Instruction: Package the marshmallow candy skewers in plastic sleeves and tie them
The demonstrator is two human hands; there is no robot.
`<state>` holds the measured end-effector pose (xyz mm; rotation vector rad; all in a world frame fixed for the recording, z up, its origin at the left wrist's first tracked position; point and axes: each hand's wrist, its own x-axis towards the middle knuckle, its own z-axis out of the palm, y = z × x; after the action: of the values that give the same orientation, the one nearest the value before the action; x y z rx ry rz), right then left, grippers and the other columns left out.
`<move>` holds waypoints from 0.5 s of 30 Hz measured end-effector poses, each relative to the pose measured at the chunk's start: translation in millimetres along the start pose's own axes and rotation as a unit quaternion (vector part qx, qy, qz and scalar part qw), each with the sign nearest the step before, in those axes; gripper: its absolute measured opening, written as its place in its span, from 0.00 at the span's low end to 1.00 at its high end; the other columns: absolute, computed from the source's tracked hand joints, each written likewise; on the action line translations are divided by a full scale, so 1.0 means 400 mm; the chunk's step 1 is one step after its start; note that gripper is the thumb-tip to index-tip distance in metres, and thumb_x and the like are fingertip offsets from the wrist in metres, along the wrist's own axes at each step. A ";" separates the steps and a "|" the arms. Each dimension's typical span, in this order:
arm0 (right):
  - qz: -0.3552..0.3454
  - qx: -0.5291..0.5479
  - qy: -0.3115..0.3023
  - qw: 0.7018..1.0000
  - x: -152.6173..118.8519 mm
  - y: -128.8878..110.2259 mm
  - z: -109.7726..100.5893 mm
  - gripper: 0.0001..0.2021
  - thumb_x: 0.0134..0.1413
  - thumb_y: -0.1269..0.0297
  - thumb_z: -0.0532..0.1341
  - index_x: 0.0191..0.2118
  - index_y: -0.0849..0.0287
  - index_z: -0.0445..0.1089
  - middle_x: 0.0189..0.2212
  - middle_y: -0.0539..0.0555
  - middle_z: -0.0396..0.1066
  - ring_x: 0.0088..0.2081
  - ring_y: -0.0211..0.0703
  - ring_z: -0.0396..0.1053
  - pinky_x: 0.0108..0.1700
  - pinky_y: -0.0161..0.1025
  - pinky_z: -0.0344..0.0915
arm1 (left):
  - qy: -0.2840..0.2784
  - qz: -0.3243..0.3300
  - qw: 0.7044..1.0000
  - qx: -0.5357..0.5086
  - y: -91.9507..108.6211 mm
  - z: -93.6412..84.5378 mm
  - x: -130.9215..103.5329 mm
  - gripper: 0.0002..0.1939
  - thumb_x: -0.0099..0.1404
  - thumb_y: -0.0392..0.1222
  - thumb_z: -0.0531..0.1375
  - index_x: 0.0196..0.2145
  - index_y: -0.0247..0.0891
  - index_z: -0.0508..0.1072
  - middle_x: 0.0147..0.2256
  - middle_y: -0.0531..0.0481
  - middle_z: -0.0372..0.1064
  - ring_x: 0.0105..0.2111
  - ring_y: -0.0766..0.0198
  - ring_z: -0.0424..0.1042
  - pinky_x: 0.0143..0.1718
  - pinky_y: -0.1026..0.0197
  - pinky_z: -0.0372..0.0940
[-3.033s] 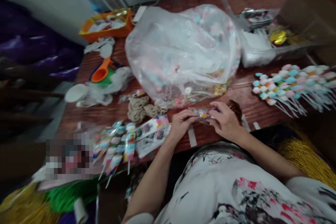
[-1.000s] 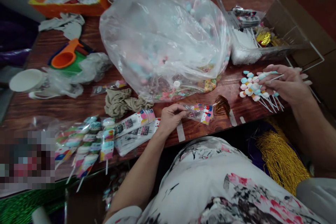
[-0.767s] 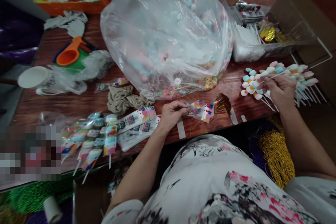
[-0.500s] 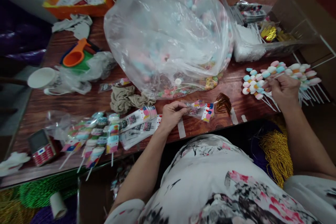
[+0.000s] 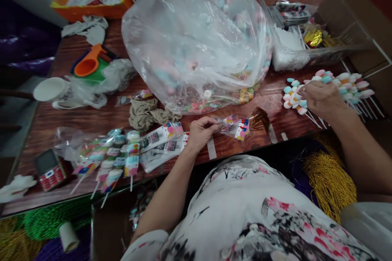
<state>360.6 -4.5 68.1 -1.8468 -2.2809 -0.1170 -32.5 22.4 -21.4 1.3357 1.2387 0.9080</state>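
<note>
Between thumb and forefinger, my left hand (image 5: 200, 131) pinches the end of a small clear printed bag (image 5: 234, 126) near the table's front edge. Bronze twist ties (image 5: 260, 120) lie just right of the bag. On the right, my right hand (image 5: 321, 100) is closed at the pile of pastel marshmallow skewers (image 5: 295, 100), its fingertips on the marshmallows at the pile's left side. Part of the pile is hidden behind that hand. More printed bags (image 5: 163, 144) lie left of my left hand, beside several bagged marshmallow skewers (image 5: 131, 157).
A large clear sack (image 5: 183, 40) of marshmallows fills the table's middle. A clear plastic bin (image 5: 339, 32) stands back right, an orange tray (image 5: 65, 12) back left. Left are an orange scoop (image 5: 86, 66), a white cup (image 5: 50, 89) and a phone (image 5: 50, 169); a beige cloth (image 5: 143, 115) lies centrally.
My right hand has shifted left over the marshmallow skewers, its fingers now lower on the pile's left side. My left hand stays in place with the bag.
</note>
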 end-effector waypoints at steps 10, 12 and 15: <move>-0.131 -0.038 -0.154 0.979 0.060 -0.080 0.027 0.10 0.54 0.80 0.55 0.35 0.61 0.70 0.33 0.55 0.71 0.26 0.36 0.58 0.29 0.39 0.43 | 0.001 0.018 1.000 0.010 0.008 0.006 -0.005 0.08 0.49 0.41 0.70 0.25 0.36 0.78 0.26 0.52 0.75 0.28 0.67 0.70 0.34 0.64 0.65; -0.142 -0.006 -0.141 0.980 0.058 -0.061 0.034 0.10 0.55 0.79 0.54 0.32 0.61 0.70 0.31 0.55 0.72 0.27 0.37 0.61 0.29 0.38 0.48 | -0.004 0.032 0.999 0.021 0.004 0.004 -0.006 0.07 0.50 0.42 0.70 0.25 0.36 0.79 0.26 0.51 0.75 0.28 0.67 0.70 0.34 0.64 0.65; -0.153 0.051 -0.030 0.987 0.025 -0.017 0.014 0.11 0.57 0.74 0.54 0.28 0.59 0.71 0.30 0.57 0.75 0.34 0.42 0.69 0.35 0.39 0.61 | -0.010 0.036 0.999 0.020 -0.001 0.002 -0.007 0.08 0.50 0.42 0.70 0.25 0.35 0.79 0.26 0.51 0.74 0.28 0.67 0.70 0.34 0.64 0.64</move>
<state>351.5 4.5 65.3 -1.4616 -2.5456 0.0104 -32.4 19.6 -21.5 1.4259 1.2042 0.9222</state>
